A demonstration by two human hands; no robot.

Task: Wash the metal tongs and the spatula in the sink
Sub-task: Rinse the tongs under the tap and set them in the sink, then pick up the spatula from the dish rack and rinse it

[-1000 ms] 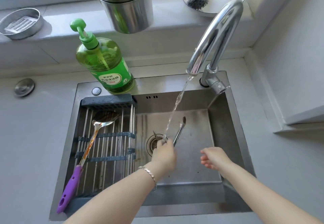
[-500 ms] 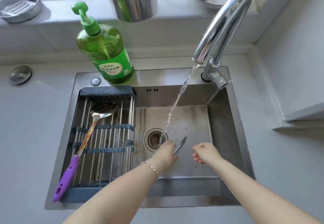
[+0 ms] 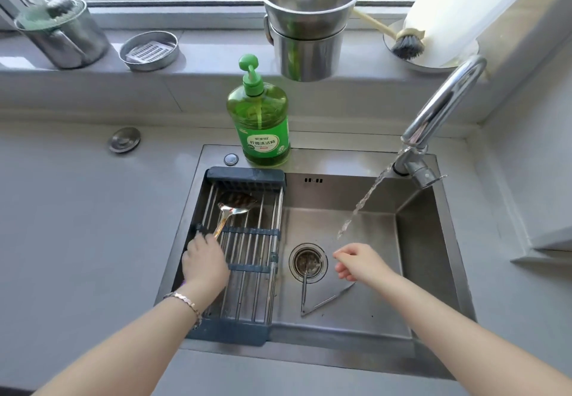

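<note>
The metal tongs (image 3: 327,299) lie spread in a V on the sink floor, just below the drain and apart from both hands. The spatula (image 3: 236,204) rests on the drying rack (image 3: 250,232) over the sink's left half. Its steel head points away from me. My left hand (image 3: 204,267) is closed over its handle, and hand and forearm hide the purple grip. My right hand (image 3: 360,263) hovers loosely open over the sink floor right of the drain, holding nothing, just below the running water.
The faucet (image 3: 441,107) at the back right pours water into the steel sink (image 3: 433,241). The drain (image 3: 308,261) sits mid-basin. A green soap bottle (image 3: 258,123) stands on the sink's back rim. Steel pots (image 3: 306,21), a brush (image 3: 405,45) and a soap dish (image 3: 149,51) sit on the sill.
My left hand let go of the tongs, which now lie on the sink floor, and moved left onto the spatula handle on the rack. My right hand stayed near the stream.
</note>
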